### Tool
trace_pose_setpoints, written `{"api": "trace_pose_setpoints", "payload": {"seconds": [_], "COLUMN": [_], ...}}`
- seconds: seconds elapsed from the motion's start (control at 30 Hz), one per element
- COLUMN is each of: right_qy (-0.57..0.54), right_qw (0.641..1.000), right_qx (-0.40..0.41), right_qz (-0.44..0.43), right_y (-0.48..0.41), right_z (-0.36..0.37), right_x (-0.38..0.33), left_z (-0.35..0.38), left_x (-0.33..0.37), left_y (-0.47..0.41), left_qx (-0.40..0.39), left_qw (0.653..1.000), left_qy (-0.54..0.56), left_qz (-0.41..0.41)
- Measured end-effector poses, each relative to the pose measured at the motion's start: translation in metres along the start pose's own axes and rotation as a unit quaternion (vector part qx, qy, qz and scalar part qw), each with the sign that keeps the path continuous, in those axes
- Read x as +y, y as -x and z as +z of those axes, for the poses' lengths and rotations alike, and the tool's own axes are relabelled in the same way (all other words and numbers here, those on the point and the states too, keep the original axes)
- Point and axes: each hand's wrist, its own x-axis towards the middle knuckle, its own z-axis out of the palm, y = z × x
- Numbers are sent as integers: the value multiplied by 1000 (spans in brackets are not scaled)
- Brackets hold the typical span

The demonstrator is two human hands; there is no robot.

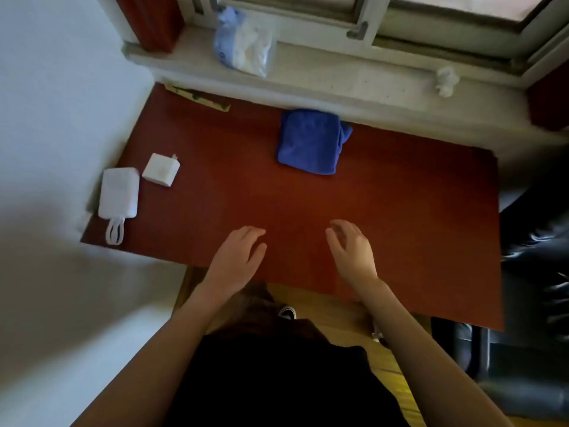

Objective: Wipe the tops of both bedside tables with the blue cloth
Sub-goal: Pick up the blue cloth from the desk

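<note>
A folded blue cloth [311,141] lies at the back of the reddish-brown bedside table top [400,217], close to the window sill. My left hand [238,252] and my right hand [351,248] hover side by side over the table's front part, fingers loosely spread, holding nothing. Both hands are well short of the cloth. Only this one table is in view.
A white power bank [119,192] with a looped cable and a white charger plug [161,170] sit on the table's left end by the wall. A plastic bag [243,41] and crumpled tissue [445,81] lie on the sill. A dark seat [535,272] stands on the right.
</note>
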Motion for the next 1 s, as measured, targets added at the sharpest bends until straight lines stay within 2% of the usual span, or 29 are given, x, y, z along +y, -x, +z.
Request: {"api": "trace_pose_setpoints", "payload": {"seconds": [0.1, 0.3, 0.4, 0.57, 0.67, 0.77, 0.83, 0.9, 1.0], "right_qy": [-10, 1, 44, 131, 148, 33, -89, -166, -261], "right_qw": [998, 991, 987, 963, 953, 955, 934, 912, 892], "right_qx": [50, 116, 120, 106, 107, 104, 102, 85, 56], "right_qz": [27, 61, 99, 210, 243, 277, 330, 365, 365], "right_y": [-41, -136, -178, -219, -229, -235, -241, -245, -247], "right_z": [-2, 2, 10, 28, 36, 38, 33, 25, 20], "right_x": [-9, -27, -27, -27, -34, -42, -45, -45, -45], "left_z": [-10, -35, -42, -40, -35, -30, -28, -28, -28], "left_x": [-11, -33, -45, -58, -64, -71, -73, -74, -76], "left_y": [-44, -141, -187, -241, -254, -256, -256, -256, -256], "left_qx": [20, 8, 9, 1, -13, -17, -16, -12, -3], "left_qw": [999, 994, 985, 978, 974, 971, 971, 973, 974], "left_qy": [-24, -98, -157, -191, -209, -221, -218, -209, -202], "left_qz": [10, 47, 73, 84, 83, 90, 96, 101, 107]}}
